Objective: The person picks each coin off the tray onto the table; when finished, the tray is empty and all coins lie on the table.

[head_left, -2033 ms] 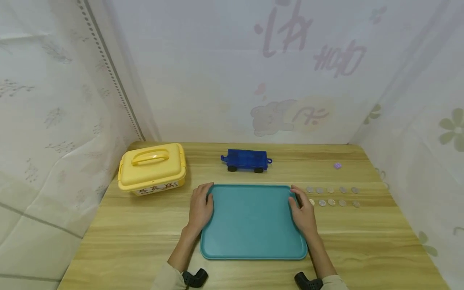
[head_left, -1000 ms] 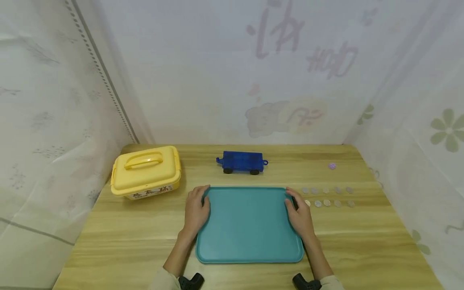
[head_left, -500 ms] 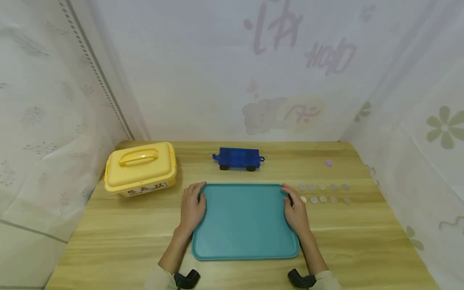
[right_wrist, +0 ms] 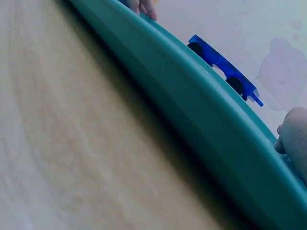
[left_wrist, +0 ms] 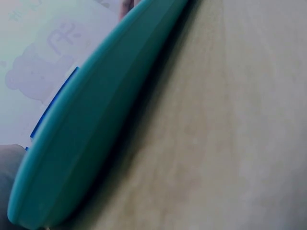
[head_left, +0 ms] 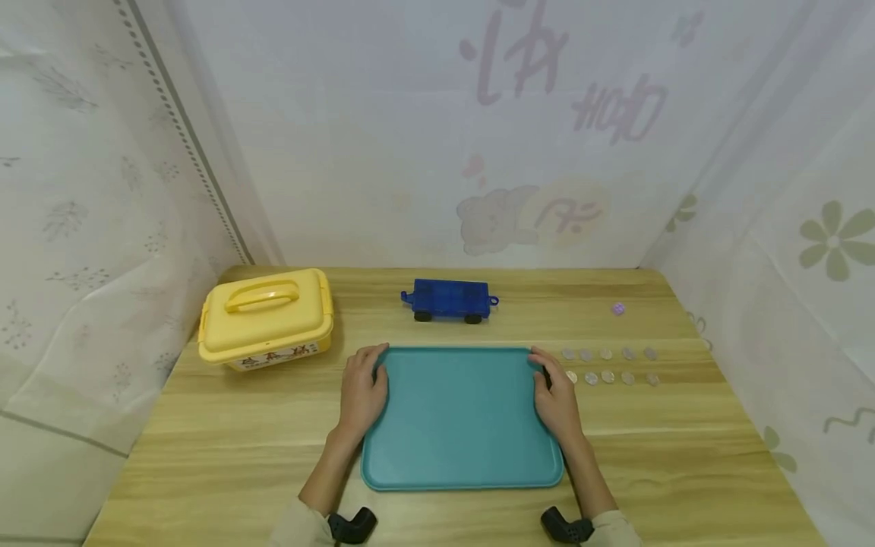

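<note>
A teal rectangular tray (head_left: 462,425) lies on the wooden table with nothing on its surface. My left hand (head_left: 363,391) holds its far left side, the thumb over the rim and the fingers along the outside. At the far right corner my right hand (head_left: 557,399) holds the opposite side, fingertips on the rim. In the right wrist view, part of the right hand (right_wrist: 295,139) rests at the tray's edge, while fingers of the left hand (right_wrist: 142,7) show across it. Both wrist views show the tray's sloping side wall close up.
Beyond the tray stands a blue toy wagon (head_left: 451,298) with black wheels. A yellow lidded box (head_left: 268,315) with a handle is at the back left. Several coins (head_left: 607,377) lie in two rows right of the tray, with a small purple die (head_left: 618,308) behind them.
The head view has shifted slightly, so the whole scene sits a little further left. Both hands stay on the tray, and nothing has moved relative to the table.
</note>
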A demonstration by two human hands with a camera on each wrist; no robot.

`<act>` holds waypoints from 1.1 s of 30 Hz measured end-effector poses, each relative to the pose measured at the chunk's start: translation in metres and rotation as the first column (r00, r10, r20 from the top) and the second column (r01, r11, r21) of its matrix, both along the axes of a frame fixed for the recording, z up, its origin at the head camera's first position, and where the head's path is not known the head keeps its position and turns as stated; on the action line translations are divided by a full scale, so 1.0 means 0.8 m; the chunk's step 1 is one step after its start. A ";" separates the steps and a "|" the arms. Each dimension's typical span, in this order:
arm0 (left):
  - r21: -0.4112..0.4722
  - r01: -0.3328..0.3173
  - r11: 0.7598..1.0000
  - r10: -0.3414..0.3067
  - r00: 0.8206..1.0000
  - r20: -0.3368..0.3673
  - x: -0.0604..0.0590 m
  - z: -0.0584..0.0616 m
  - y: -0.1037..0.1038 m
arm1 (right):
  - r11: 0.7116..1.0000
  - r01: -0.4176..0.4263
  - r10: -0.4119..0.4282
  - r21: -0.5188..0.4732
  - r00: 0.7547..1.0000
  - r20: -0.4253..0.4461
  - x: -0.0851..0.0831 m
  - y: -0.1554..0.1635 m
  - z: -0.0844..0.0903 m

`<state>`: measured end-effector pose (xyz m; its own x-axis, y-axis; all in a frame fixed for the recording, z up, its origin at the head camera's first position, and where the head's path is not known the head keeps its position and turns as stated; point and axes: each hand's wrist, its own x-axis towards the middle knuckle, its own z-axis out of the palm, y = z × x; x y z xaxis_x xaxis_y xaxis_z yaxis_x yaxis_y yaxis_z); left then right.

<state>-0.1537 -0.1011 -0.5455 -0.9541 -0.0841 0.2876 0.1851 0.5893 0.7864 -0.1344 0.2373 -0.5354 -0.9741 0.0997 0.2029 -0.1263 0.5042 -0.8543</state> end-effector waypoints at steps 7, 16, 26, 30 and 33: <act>0.005 0.002 1.000 -0.002 1.000 0.013 -0.002 -0.001 0.002 | 1.000 0.007 -0.007 0.017 1.000 -0.013 0.000 0.002 -0.001; 0.008 -0.001 1.000 0.001 0.999 0.043 0.001 -0.001 0.002 | 1.000 0.004 -0.004 0.029 1.000 -0.012 0.004 0.003 -0.004; -0.004 0.004 1.000 -0.004 1.000 0.012 -0.001 0.002 -0.003 | 0.999 -0.009 0.010 0.034 1.000 -0.011 -0.004 -0.001 -0.001; 0.007 0.015 1.000 -0.015 1.000 0.006 -0.005 0.002 0.000 | 1.000 -0.005 0.006 0.026 1.000 -0.012 -0.006 0.002 0.003; 0.006 0.037 0.999 -0.037 0.999 0.019 -0.005 0.004 0.002 | 0.998 -0.027 0.029 0.058 0.999 -0.023 -0.004 0.003 0.007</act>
